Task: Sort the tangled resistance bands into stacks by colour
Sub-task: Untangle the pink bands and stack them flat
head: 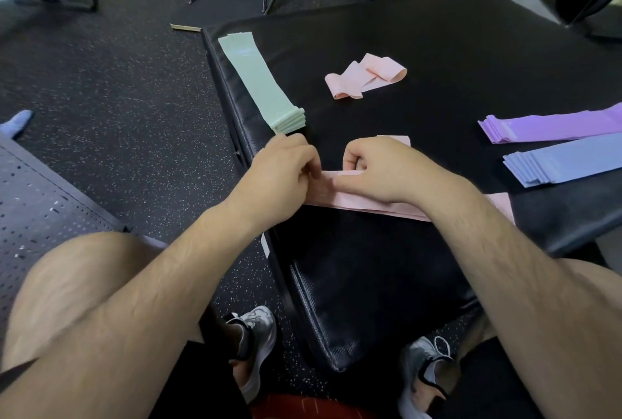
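- A pink band (356, 201) is laid flat on the near part of the black mat (437, 48), running from left to right.
- The left end of the pink band is pinched by the left hand (289, 169), with the fingers curled in tight.
- The right hand (380, 169) is curled too. A fold of the pink band is held in it, with the thumb pressed along the top of the band.
- A bit of pink is seen poking out just behind the right hand's knuckles.
- A green stack (262, 82) is set at the far left edge of the mat, with its near end just beside the left hand.
- Loose pink bands (365, 80) are left in a twisted heap in the far middle, well apart from the hands.
- A purple stack (552, 124) and a blue stack (565, 162) are laid side by side at the right, with the blue one nearer.
- Grey shoes (259, 324) are seen on the speckled floor (117, 98).
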A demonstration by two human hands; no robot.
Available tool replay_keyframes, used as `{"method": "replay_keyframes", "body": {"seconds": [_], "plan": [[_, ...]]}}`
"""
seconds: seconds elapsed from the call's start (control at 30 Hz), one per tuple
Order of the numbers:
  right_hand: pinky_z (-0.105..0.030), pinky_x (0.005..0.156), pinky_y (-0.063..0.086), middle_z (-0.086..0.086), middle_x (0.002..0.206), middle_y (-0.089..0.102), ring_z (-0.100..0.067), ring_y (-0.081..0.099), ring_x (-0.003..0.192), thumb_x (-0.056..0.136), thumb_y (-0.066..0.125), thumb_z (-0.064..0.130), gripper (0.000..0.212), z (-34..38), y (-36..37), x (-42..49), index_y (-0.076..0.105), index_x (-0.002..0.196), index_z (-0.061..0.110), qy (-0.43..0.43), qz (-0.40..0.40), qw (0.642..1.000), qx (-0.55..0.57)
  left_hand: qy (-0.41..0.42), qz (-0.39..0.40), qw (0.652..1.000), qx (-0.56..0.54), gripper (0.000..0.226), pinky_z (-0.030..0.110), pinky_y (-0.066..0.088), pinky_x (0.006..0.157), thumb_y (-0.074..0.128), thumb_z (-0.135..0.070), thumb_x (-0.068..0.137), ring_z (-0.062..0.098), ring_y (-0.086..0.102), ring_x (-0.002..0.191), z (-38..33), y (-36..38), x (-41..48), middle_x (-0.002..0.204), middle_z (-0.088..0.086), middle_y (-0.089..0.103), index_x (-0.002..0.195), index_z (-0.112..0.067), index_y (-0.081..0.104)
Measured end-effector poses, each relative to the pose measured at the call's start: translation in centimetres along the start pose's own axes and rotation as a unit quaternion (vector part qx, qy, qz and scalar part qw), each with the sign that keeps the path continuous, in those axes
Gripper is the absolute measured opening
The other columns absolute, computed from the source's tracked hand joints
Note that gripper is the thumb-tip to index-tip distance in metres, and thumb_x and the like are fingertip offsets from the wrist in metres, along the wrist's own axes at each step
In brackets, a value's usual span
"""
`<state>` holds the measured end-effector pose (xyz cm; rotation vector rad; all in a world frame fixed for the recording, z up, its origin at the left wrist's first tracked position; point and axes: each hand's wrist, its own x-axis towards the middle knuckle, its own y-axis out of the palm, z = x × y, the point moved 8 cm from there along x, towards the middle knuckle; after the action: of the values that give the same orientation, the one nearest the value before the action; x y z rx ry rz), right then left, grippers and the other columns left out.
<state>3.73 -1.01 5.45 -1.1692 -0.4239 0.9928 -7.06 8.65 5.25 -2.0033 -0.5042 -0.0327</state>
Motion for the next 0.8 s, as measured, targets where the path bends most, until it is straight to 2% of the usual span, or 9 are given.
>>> {"method": "replay_keyframes", "body": {"seconds": [0.1,0.2,0.33,0.43,0.53,0.67,0.8], "plan": [[-0.03,0.057,0.038,0.011,0.075,0.059,-0.011,0.058,0.08,0.085,0.063,0.059,0.035,0.0,0.2,-0.1,0.061,0.083,0.025,0.0,-0.006,1.0,-0.006,0.037,0.013,0.999,0.017,0.025,0.047,0.052,0.074,0.045,-0.009,0.072,0.019,0.056,0.085,-1.0,0.3,-0.3,0.091,-0.007,0.057,0.083,-0.016,0.066],[-0.029,0.057,0.037,0.01,0.075,0.059,-0.012,0.057,0.076,0.076,0.058,0.07,0.047,0.2,0.2,-0.2,0.062,0.084,0.024,0.001,0.003,1.0,0.004,0.029,0.028,0.999,0.029,0.025,0.045,0.053,0.076,0.046,-0.024,0.075,0.014,0.057,0.087,-0.7,0.6,-0.5,0.092,-0.012,0.056,0.089,-0.021,0.066],[-0.028,0.059,0.04,0.012,0.082,0.061,-0.006,0.056,0.076,0.083,0.073,0.053,0.027,-0.2,-0.3,-0.6,0.063,0.087,0.028,-0.001,0.05,0.999,-0.001,0.027,0.058,0.997,0.045,0.024,0.043,0.052,0.08,0.05,-0.049,0.078,0.007,0.053,0.092,-0.5,0.7,-0.4,0.094,-0.017,0.052,0.09,-0.031,0.059],[-0.03,0.062,0.044,0.01,0.087,0.064,-0.011,0.06,0.081,0.082,0.075,0.053,0.027,-0.6,-0.8,-0.8,0.067,0.085,0.028,0.003,0.065,0.998,-0.008,0.031,0.079,0.995,0.059,0.033,0.04,0.049,0.083,0.06,-0.066,0.082,0.006,0.053,0.097,-0.2,0.9,-0.3,0.099,-0.018,0.053,0.093,-0.034,0.058],[-0.031,0.062,0.045,0.008,0.081,0.066,-0.013,0.06,0.072,0.083,0.074,0.053,0.03,-0.8,-1.3,-0.8,0.071,0.083,0.024,0.006,0.07,0.997,-0.005,0.034,0.085,0.993,0.075,0.039,0.039,0.045,0.085,0.062,-0.07,0.082,0.007,0.052,0.102,-0.1,1.1,-0.1,0.102,-0.018,0.052,0.096,-0.033,0.058],[-0.029,0.055,0.039,0.004,0.067,0.058,-0.014,0.052,0.057,0.085,0.071,0.054,0.039,-1.0,-1.5,-1.0,0.071,0.084,0.015,0.016,0.079,0.996,-0.024,0.039,0.081,0.992,0.086,0.039,0.036,0.041,0.083,0.061,-0.07,0.082,0.007,0.051,0.104,-0.2,1.2,0.0,0.103,-0.018,0.051,0.095,-0.034,0.056],[-0.031,0.06,0.04,-0.004,0.072,0.06,-0.017,0.053,0.064,0.085,0.07,0.056,0.045,-1.7,-1.6,-1.0,0.068,0.079,0.011,0.027,0.095,0.995,-0.032,0.04,0.082,0.992,0.092,0.042,0.039,0.043,0.086,0.059,-0.073,0.082,0.005,0.051,0.104,-0.1,1.2,0.1,0.104,-0.018,0.051,0.097,-0.034,0.057]]}}
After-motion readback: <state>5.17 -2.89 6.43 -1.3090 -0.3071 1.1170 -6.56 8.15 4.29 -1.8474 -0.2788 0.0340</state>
